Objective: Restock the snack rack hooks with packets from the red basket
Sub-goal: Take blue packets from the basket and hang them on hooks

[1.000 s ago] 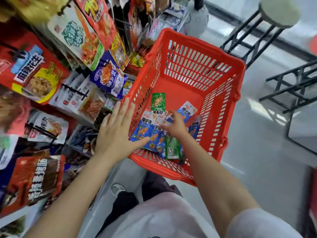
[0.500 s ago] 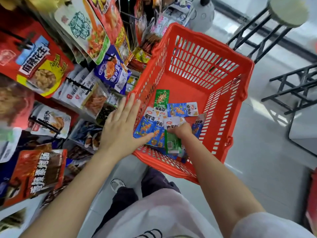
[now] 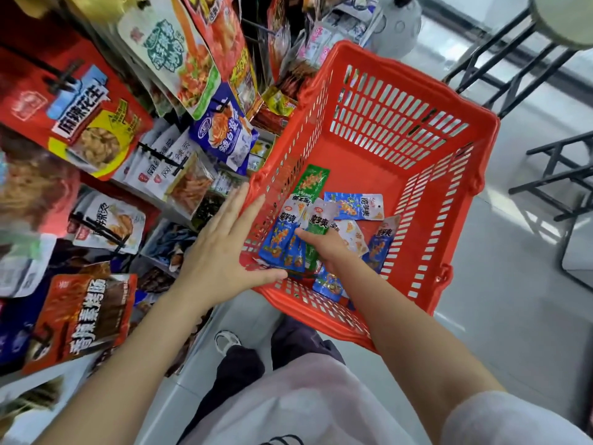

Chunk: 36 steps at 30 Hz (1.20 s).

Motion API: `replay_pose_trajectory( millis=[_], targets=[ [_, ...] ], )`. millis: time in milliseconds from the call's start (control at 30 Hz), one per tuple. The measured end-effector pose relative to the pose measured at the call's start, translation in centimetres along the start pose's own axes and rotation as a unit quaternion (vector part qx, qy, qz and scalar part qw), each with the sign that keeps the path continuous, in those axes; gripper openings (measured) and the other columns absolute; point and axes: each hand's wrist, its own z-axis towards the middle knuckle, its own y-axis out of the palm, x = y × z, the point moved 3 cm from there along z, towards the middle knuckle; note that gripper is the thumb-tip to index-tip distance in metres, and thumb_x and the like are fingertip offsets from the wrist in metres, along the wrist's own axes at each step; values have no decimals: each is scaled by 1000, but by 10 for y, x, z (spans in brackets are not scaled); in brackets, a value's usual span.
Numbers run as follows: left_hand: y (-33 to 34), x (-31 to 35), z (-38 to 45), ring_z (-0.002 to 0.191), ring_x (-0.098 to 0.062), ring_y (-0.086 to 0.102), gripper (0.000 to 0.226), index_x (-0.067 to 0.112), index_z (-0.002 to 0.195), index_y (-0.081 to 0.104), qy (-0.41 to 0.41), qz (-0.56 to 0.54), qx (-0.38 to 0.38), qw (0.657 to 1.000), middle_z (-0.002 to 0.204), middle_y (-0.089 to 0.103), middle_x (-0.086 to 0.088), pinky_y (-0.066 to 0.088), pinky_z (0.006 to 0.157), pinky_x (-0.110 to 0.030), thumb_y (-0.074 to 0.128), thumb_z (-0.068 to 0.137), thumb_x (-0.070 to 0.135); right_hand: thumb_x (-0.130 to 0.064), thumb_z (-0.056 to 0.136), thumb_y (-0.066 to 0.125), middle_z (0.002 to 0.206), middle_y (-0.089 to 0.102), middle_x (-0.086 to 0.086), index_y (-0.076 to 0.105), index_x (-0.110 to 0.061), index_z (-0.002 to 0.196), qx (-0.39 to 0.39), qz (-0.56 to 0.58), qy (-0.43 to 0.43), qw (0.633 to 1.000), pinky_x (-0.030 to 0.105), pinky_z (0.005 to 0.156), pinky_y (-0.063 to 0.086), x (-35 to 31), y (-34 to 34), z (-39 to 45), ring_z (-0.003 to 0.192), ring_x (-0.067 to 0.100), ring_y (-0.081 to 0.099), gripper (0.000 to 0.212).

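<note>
On your left the snack rack (image 3: pixel 134 162) hangs full: a red bag (image 3: pixel 80 123) printed 麻辣花生, a blue bag (image 3: pixel 224 136), white pouches (image 3: pixel 160 165) on a black hook, and lower down a dark red bag (image 3: pixel 86 316) with large white characters. Your left hand (image 3: pixel 221 252) lies flat, fingers straight and spread, against the near left corner of the red basket (image 3: pixel 417 101), thumb along its rim; that grip is released and holds nothing. The basket sits just beside the rack, and on its floor lies a loose heap of small packets (image 3: pixel 353 207), mostly blue and white, overlapping one another. One green packet (image 3: pixel 313 181) lies toward the left wall, a blue one flat behind the heap. Several read 魔芋爽 in dark letters on a white panel. Your right hand (image 3: pixel 324 245) reaches down into the heap, fingers curled onto a green packet (image 3: pixel 319 223); whether that grip has truly closed on it you cannot tell. To the right, black stool legs (image 3: pixel 552 175) stand on the pale floor (image 3: pixel 513 316).
</note>
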Motion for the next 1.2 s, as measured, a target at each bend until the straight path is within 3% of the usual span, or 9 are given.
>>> replay_pose_trajectory(
  millis=[133,267,467,667,800,900,967,1100,1200],
  targets=[
    [1,0,0,145,10,-24,123,37,161,2,-6,0,5,1000,164,-22,23,3,119,-31,54,64,92,-33,61,96,111,74,12,64,-4,114,-1,63,18,998,49,94,57,-6,26,2,101,28,72,68],
    [1,2,1,145,11,-24,119,37,161,4,-12,-7,6,1000,164,-20,25,5,118,-32,61,68,83,-47,46,97,110,75,5,68,-12,119,-1,75,-4,997,43,91,58,-8,53,16,99,23,73,86],
    [-1,2,-1,142,14,-26,117,39,161,4,-24,-6,4,1000,160,-24,30,10,117,-33,63,68,81,-15,81,75,111,73,20,61,1,123,1,103,36,994,50,87,60,-2,50,23,97,35,72,47],
    [0,3,-1,144,12,-23,117,39,161,5,-23,-9,6,1000,163,-22,27,11,119,-37,58,68,86,-41,45,96,103,76,14,65,-2,116,-7,111,44,993,50,83,61,2,50,28,90,31,75,87],
    [0,3,0,146,9,-23,118,41,160,1,-22,-4,-1,1000,163,-23,26,7,118,-33,54,67,89,-7,78,84,109,73,18,64,4,118,-28,103,17,994,34,68,62,-13,47,10,84,27,73,45],
    [-3,4,1,144,10,-26,120,40,160,-2,-32,-4,-13,999,163,-23,25,1,119,-31,57,66,87,2,86,74,94,74,14,62,2,114,-87,119,7,989,31,58,60,-32,35,-20,71,21,74,30],
    [-6,6,1,145,9,-26,118,39,159,-2,-33,-6,-5,999,162,-20,25,-2,121,-30,55,66,85,3,88,71,85,76,9,64,0,109,-129,122,-10,984,32,62,60,-47,22,-47,73,20,75,22],
    [-21,31,15,153,2,-3,108,35,160,14,-23,-78,65,995,164,4,22,5,122,-26,66,74,72,4,85,68,90,77,10,66,-1,107,-183,155,-91,967,36,74,62,-78,-6,-104,80,21,75,23],
    [-34,61,38,144,-5,34,105,38,155,27,-44,-242,63,967,159,36,11,29,117,-28,80,68,66,-8,76,73,99,76,9,63,-1,114,-205,140,-158,956,34,82,59,-106,-17,-139,91,22,73,40]
  ],
)
